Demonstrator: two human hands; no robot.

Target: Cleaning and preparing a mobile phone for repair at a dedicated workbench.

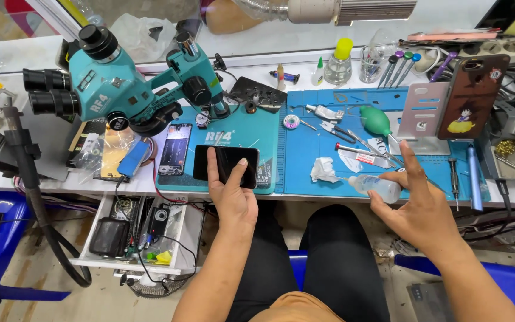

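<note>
Left hand (232, 194) gripped the dark phone (226, 166) flat at the blue mat's (305, 149) front edge, right hand (415, 206) pinched a small clear bottle (375, 186), other fingers splayed, cap probably on, nothing visibly applied yet.

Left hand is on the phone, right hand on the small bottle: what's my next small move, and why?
Probably bring the clear squeeze bottle over to the dark phone. The left hand pins the phone flat on the teal mat, while the right hand holds the bottle well off to the side.
</note>
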